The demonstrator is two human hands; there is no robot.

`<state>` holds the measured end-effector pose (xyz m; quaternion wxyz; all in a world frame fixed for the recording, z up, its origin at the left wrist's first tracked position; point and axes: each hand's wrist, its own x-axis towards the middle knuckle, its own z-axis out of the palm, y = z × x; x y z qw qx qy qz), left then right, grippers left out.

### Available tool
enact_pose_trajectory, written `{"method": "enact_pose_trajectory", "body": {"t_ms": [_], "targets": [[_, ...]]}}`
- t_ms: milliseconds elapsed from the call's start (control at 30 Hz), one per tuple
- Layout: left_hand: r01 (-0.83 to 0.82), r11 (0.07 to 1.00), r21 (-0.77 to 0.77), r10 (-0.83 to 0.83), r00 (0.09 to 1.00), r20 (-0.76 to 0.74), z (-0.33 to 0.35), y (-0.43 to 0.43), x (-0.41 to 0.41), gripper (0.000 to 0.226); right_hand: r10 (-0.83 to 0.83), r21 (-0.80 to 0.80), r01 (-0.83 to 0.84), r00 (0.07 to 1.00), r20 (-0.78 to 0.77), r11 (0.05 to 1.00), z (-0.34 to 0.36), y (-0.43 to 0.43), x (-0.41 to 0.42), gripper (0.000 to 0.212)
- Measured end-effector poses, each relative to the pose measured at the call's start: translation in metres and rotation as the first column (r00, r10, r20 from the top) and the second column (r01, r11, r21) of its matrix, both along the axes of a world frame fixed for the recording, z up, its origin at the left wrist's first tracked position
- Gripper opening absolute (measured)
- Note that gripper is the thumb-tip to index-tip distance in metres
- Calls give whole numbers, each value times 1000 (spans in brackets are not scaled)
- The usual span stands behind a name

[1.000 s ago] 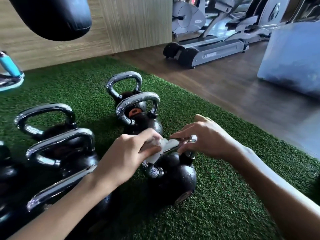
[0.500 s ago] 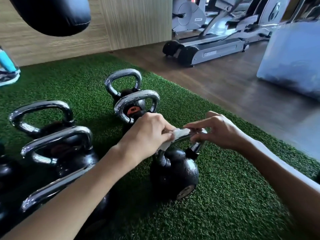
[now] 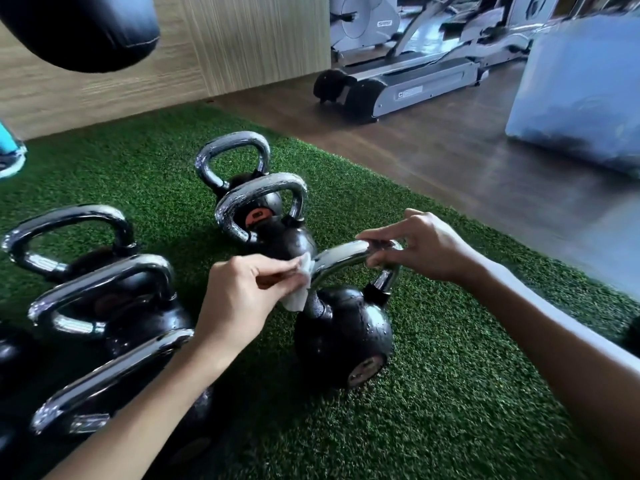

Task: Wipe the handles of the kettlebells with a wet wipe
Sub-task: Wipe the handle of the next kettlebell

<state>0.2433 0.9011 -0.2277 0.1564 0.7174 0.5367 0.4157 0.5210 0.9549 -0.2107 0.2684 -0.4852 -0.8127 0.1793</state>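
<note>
Head camera looking down over two bare forearms onto green turf (image 3: 450,410). Nearest, a black kettlebell (image 3: 346,334) sits on the turf between the hands. It is tipped so its base plate partly shows, and water beads dot its ball. Its chrome handle (image 3: 343,254) arches from one hand to the other.

The left hand (image 3: 239,299) pinches a white wipe (image 3: 298,292) between thumb and fingers, pressed to the handle's left bend where the bar curves down to the ball. The right hand (image 3: 426,247) clasps the handle's right corner with thumb and fingertips, steadying it.

To wipe well, the wipe probably needs wrapping fully round the bar, so the underside is cleaned too. The right hand should likely hold firm so the tipped weight does not roll. The patch under those fingers looks unreachable until that hold shifts.

Just left, beside the left forearm, stands a row of kettlebells (image 3: 104,299). Two more (image 3: 263,220) stand just behind the one in hand. Farther off are a wood floor (image 3: 450,150), a treadmill (image 3: 415,84), and, top left, a black punch bag (image 3: 79,29).
</note>
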Motion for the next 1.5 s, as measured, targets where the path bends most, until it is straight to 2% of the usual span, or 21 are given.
{"method": "enact_pose_trajectory", "body": {"t_ms": [100,267,400,500,667,733,800,933,1033,1133,1300,1400,1500], "targets": [[-68,993,-95,74,996,59,-18,-10,-3,33,-58,17,58,998,38,998,3,0,3,43],[-139,988,-67,147,979,140,-31,-23,15,33,-59,-28,61,997,52,998,6,0,6,42],[-172,944,-280,236,948,212,-46,-26,18,32,-95,-5,95,992,82,995,4,0,5,42],[-156,936,-314,244,933,263,-49,-19,16,29,-144,52,137,977,159,989,-1,4,5,45],[-172,933,-315,240,952,191,-42,16,12,29,-312,233,260,922,228,937,-15,-12,1,52],[-178,924,-339,246,955,167,-40,35,14,28,-368,228,321,906,208,919,-16,-25,-2,56],[-163,907,-388,257,945,204,-44,48,18,27,-388,208,345,894,223,915,-15,-35,-6,55],[-211,870,-446,390,848,359,-60,46,37,25,-363,191,317,880,304,929,-8,-37,-15,51],[-114,822,-559,468,694,547,-67,39,38,30,-317,104,299,892,323,949,0,-27,-22,48],[-107,792,-601,510,655,557,-69,40,30,30,-230,37,235,886,403,971,8,-17,-30,44],[-269,708,-653,668,555,496,-81,42,18,24,-108,-45,139,903,416,989,15,-9,-57,49],[-262,706,-658,679,514,524,-87,38,11,23,-92,-48,122,906,413,991,12,-5,-69,49],[-285,739,-610,650,539,536,-83,34,12,27,-30,-132,78,942,334,988,10,2,-63,57]]}}
